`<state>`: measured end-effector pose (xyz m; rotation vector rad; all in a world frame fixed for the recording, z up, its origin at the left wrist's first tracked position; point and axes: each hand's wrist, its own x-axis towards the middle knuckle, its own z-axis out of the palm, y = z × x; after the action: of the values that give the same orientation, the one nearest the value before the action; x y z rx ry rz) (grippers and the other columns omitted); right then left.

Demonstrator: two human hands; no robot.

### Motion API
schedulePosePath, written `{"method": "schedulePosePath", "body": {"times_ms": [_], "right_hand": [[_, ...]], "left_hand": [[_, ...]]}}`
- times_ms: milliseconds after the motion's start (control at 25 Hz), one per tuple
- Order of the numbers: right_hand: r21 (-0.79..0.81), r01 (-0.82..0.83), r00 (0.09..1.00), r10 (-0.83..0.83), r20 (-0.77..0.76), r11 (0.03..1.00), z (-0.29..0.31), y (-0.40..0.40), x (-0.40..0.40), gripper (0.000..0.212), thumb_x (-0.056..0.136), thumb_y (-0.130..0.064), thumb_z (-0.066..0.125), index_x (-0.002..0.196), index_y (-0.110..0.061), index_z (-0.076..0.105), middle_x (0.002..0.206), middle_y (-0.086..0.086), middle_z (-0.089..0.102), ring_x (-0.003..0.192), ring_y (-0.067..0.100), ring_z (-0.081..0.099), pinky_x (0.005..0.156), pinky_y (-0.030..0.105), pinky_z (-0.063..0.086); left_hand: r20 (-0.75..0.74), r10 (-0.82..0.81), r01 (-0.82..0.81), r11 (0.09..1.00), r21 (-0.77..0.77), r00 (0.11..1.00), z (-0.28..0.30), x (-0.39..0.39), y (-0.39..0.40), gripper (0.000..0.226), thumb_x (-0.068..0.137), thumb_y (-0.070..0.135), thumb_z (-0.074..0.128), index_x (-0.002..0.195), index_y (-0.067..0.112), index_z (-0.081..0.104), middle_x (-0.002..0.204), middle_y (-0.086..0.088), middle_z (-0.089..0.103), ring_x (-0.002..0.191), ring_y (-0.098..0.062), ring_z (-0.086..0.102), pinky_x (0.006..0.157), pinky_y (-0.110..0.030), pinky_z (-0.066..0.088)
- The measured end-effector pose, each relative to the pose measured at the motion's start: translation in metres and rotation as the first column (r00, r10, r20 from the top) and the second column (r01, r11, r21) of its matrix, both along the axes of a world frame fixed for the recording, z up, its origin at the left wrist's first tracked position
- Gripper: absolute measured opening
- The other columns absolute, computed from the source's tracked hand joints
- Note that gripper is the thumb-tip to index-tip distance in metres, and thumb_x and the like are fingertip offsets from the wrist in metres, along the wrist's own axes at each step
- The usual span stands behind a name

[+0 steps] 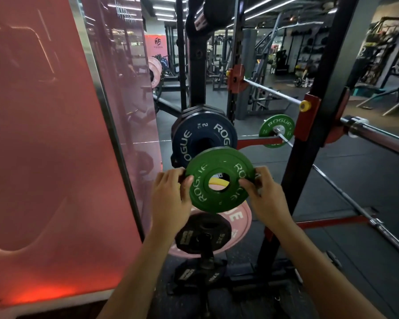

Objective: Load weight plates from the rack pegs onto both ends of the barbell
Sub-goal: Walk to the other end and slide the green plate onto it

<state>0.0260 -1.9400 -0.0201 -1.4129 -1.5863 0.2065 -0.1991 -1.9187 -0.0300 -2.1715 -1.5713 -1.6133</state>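
While gripped at opposite edges by the left hand (171,199) and right hand (266,199), one green plate (219,180) is held before the rack (293,180).

**Tight squeeze on the left, open on the right**

Pink mirrored wall panel (55,134) boxes in the left side completely. Straight ahead the blue plate (189,137) and the black rack upright (309,134) block the way. Open floor (332,180) sits right of the upright, crossed only by the barbell sleeve (378,137).

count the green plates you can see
2: one green plate held between the left hand and right hand; another green plate farther back, by the red upright. Others may be hidden.
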Motion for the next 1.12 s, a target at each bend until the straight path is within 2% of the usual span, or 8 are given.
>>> {"method": "schedulePosePath", "body": {"times_ms": [200,280,400,480,720,800,880,1120], "right_hand": [[0.095,0.118,0.993,-0.117,-0.013,0.988,0.01,-0.052,0.047,0.029,0.093,-0.041,0.057,0.107,-0.017,0.049,0.074,-0.016,0.057,0.062,0.002,0.056,0.051,0.025,0.042],[0.119,0.145,0.989,-0.145,-0.009,0.982,0.011,-0.08,0.08,0.03,0.093,-0.043,0.055,0.106,-0.018,0.049,0.075,-0.013,0.06,0.061,0.005,0.058,0.051,0.027,0.043],[0.124,0.244,0.969,-0.245,-0.007,0.962,0.011,-0.132,0.144,0.031,0.093,-0.044,0.056,0.106,-0.017,0.049,0.074,-0.008,0.062,0.062,0.012,0.059,0.054,0.029,0.042],[0.113,0.314,0.949,-0.316,0.0,0.943,0.012,-0.171,0.193,0.031,0.093,-0.047,0.054,0.106,-0.019,0.048,0.076,-0.003,0.065,0.066,0.018,0.062,0.057,0.035,0.048],[0.124,0.505,0.863,-0.503,-0.053,0.854,0.011,-0.256,0.307,0.03,0.092,-0.048,0.053,0.103,-0.02,0.049,0.069,-0.006,0.061,0.059,0.013,0.06,0.053,0.034,0.049],[0.109,0.565,0.825,-0.562,-0.061,0.818,0.01,-0.269,0.341,0.032,0.091,-0.051,0.051,0.104,-0.022,0.049,0.071,-0.005,0.063,0.061,0.015,0.062,0.054,0.036,0.051],[0.079,0.622,0.783,-0.62,-0.05,0.779,0.008,-0.275,0.371,0.028,0.093,-0.048,0.053,0.104,-0.023,0.05,0.07,-0.005,0.062,0.061,0.013,0.06,0.053,0.032,0.048],[0.046,0.719,0.695,-0.719,-0.012,0.694,-0.001,-0.262,0.443,0.026,0.093,-0.047,0.055,0.103,-0.023,0.051,0.068,-0.007,0.061,0.06,0.011,0.058,0.05,0.028,0.042]], "left_hand": [[-0.017,-0.014,0.016,0.993,0.117,1.0,0.032,0.055,-0.046,0.017,0.096,0.025,0.059,0.1,0.009,0.064,0.088,0.011,0.05,0.081,-0.02,0.054,0.066,-0.036,0.044],[-0.018,-0.063,0.064,0.99,0.126,0.998,0.037,0.09,-0.063,0.016,0.096,0.025,0.059,0.1,0.01,0.063,0.088,0.008,0.055,0.086,-0.024,0.055,0.07,-0.04,0.048],[-0.057,-0.13,0.138,0.98,0.145,0.99,0.036,0.155,-0.089,0.03,0.095,0.037,0.051,0.097,0.011,0.065,0.088,-0.003,0.067,0.088,-0.028,0.055,0.075,-0.043,0.047],[-0.074,-0.18,0.19,0.968,0.164,0.981,0.036,0.207,-0.113,0.034,0.095,0.04,0.049,0.096,0.01,0.066,0.087,-0.004,0.069,0.086,-0.029,0.055,0.077,-0.042,0.044],[-0.077,-0.342,0.35,0.919,0.181,0.937,0.045,0.342,-0.163,0.03,0.095,0.038,0.054,0.099,0.011,0.067,0.09,-0.001,0.069,0.09,-0.023,0.055,0.08,-0.036,0.04],[-0.088,-0.394,0.403,0.897,0.182,0.915,0.045,0.381,-0.168,0.025,0.095,0.035,0.057,0.098,0.013,0.067,0.089,0.001,0.069,0.089,-0.015,0.051,0.08,-0.029,0.034],[-0.109,-0.436,0.449,0.879,0.162,0.893,0.043,0.416,-0.165,0.032,0.095,0.042,0.051,0.098,0.014,0.067,0.088,0.004,0.069,0.088,-0.012,0.05,0.08,-0.026,0.031],[-0.084,-0.547,0.553,0.825,0.115,0.833,0.031,0.506,-0.133,0.028,0.095,0.04,0.053,0.094,0.015,0.066,0.086,0.005,0.067,0.088,-0.017,0.057,0.08,-0.031,0.041]]}}
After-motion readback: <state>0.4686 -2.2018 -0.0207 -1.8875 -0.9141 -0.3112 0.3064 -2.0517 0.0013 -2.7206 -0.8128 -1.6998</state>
